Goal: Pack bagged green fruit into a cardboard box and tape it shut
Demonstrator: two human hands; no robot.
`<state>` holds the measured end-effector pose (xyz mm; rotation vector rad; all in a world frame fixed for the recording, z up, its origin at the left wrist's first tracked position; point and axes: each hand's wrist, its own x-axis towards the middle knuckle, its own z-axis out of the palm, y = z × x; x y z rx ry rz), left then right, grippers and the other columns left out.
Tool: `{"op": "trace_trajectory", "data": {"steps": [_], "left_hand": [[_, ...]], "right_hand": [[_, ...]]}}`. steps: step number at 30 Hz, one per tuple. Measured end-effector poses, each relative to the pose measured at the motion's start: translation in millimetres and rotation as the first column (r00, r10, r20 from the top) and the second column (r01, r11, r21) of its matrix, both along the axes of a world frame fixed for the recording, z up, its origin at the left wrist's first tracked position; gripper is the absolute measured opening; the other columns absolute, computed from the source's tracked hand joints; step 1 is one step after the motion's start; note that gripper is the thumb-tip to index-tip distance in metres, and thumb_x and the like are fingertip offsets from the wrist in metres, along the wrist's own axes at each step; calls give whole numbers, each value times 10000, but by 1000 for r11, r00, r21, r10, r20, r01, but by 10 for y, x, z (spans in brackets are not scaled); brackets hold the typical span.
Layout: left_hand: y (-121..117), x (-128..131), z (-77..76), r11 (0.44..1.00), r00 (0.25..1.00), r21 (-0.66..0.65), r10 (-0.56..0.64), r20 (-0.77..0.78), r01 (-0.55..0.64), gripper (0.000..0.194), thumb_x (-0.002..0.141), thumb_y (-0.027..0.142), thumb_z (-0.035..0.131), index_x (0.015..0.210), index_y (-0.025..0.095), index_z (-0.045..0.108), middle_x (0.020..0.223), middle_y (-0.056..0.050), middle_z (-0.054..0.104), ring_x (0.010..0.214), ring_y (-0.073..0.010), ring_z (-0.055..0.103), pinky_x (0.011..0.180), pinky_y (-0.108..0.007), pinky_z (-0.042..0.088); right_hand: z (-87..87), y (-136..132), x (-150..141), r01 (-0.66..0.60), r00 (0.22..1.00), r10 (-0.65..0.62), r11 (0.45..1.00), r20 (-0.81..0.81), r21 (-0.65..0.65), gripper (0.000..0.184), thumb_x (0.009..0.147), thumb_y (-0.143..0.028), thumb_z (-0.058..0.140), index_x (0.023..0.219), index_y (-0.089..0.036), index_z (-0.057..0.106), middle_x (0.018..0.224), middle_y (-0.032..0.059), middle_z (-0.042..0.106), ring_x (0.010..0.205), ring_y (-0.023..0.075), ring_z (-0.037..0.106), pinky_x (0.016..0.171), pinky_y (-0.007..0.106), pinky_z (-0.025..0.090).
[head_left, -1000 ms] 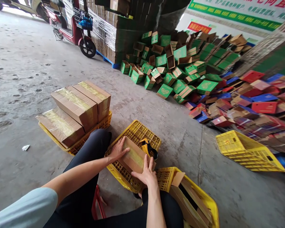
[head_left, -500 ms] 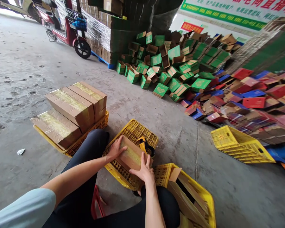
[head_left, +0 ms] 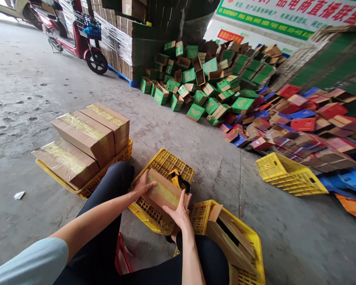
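We have our left hand [head_left: 142,185] and right hand [head_left: 180,211] apart from each other, clamped on opposite ends of the taped carton [head_left: 163,194], which lies across the yellow middle crate [head_left: 166,158]. Our left thumb rests on the carton's top; our right thumb spreads toward its near edge. A strip of gridded surface shows along the crate's near left edge, and a broader one reaches its far corner. The tape dispenser [head_left: 175,178] takes up room near the right corner, just beyond the carton.

Past the far edge, concrete floor [head_left: 195,146] stretches between us and the heap of green boxes [head_left: 195,113]. To the left we have less room: our knee [head_left: 121,174] comes between the middle crate and the left crate [head_left: 59,180], which bears three sealed cartons [head_left: 90,130]. On the right, the corner of another crate [head_left: 256,237] sits so near that we cannot tell whether the two touch.

Our right hand hides the carton's right end and part of the crate edge behind it. Our other knee covers the near left side of the right-hand crate, which the bottom border cuts off along with its open carton [head_left: 222,237]. The banner [head_left: 302,16] is cropped, and the boxes at far right blur.
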<state>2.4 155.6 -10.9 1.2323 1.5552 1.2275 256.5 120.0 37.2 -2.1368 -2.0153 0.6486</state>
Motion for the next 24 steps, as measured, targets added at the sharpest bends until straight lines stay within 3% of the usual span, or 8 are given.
{"op": "trace_trajectory", "data": {"steps": [2,5,8,10,12,24], "left_hand": [[-2,-5,9,999,1000,-44,5,-3,-5,867,765,472,841,1495,160,492,1462,-172,605,1376,-372,552,1175,-508,410],[-12,-1,14,998,1000,-67,18,-2,-19,853,762,478,841,1474,148,507,1427,-180,628,1345,-380,574,1153,-519,430],[-24,10,13,999,1000,-44,10,6,-10,802,781,466,819,1454,148,518,1392,-167,652,1304,-364,607,1126,-503,460],[-29,17,9,999,1000,-35,15,12,-15,776,787,448,813,1447,161,523,1380,-152,664,1287,-351,621,1113,-489,476],[-30,21,4,999,1000,-30,25,19,-24,765,789,432,812,1447,172,522,1383,-141,666,1287,-341,623,1115,-484,477],[-26,-11,16,997,1000,-72,11,-20,-12,774,783,425,811,1442,156,505,1376,-165,667,1286,-357,624,1107,-502,473]], "right_hand": [[-55,0,60,167,979,-161,985,-122,40,1357,701,-692,739,1674,-89,11,1720,303,86,1561,429,289,1144,480,402],[-103,22,166,373,894,-364,928,-261,-16,1199,732,-730,636,1591,30,287,1534,346,483,1416,457,505,1077,492,464],[-101,23,238,370,870,-372,926,-325,-69,844,770,-731,555,1321,-99,651,1193,205,764,1124,384,710,922,426,550],[-83,8,252,338,875,-335,940,-349,-56,668,786,-703,550,1161,-181,734,1085,117,803,1028,320,736,856,361,561],[-66,-8,245,333,875,-322,942,-361,-35,614,805,-678,545,1133,-200,746,1058,87,810,998,289,739,816,326,560],[-86,-27,196,347,888,-322,938,-329,18,638,855,-637,498,1213,-166,737,1060,101,812,988,280,743,819,322,558]]}}
